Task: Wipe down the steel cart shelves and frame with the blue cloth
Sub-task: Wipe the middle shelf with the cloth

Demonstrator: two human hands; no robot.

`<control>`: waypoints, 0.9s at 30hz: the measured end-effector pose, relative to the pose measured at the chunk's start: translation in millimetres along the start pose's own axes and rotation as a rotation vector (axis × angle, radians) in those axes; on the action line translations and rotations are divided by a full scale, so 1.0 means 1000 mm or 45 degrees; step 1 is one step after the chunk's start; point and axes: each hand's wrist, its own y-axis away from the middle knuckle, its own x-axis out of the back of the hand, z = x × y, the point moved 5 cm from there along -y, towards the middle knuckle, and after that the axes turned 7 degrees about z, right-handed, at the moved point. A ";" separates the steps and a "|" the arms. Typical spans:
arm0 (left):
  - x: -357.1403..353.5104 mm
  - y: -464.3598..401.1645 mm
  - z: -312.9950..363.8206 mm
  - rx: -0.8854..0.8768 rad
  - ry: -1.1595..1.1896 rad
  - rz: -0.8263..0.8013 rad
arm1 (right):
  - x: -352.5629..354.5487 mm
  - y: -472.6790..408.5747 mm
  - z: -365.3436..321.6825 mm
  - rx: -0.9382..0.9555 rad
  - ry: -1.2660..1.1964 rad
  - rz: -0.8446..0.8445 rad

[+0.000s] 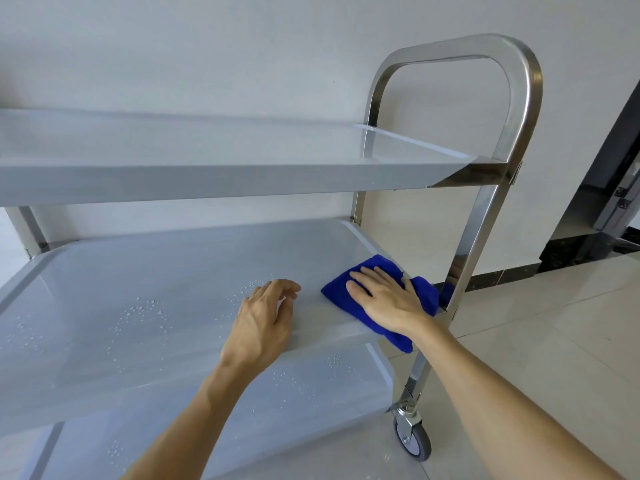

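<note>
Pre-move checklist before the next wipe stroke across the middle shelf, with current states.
1. Blue cloth flat under the right hand: ok, straight fingers press it down at the shelf's right end.
2. Cloth fully on the middle shelf: not ok, part hangs over the front edge and right rim.
3. Left hand out of the stroke path: not ok, it rests on the shelf just left of the cloth, fingers loosely curled.
4. Water droplets left to wipe: ok, beads visible left of the hands.
5. Caster wheel locked: cannot tell.
6. Top shelf wiped: cannot tell.
</note>
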 end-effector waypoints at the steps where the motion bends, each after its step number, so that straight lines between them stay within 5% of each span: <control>1: 0.004 -0.001 -0.001 0.025 0.048 0.001 | -0.001 -0.005 0.001 -0.019 0.011 -0.009; 4: 0.027 -0.005 -0.006 0.050 0.040 0.033 | -0.005 -0.011 0.004 -0.031 0.104 -0.027; 13: 0.063 0.019 -0.049 -0.004 -0.733 -0.145 | 0.015 -0.029 -0.004 -0.140 0.084 0.022; 23: 0.062 0.019 -0.055 -0.028 -0.795 -0.132 | -0.036 0.051 -0.081 0.406 0.127 0.079; 27: 0.062 0.022 -0.051 -0.050 -0.811 -0.136 | -0.004 0.036 -0.011 0.154 0.193 0.100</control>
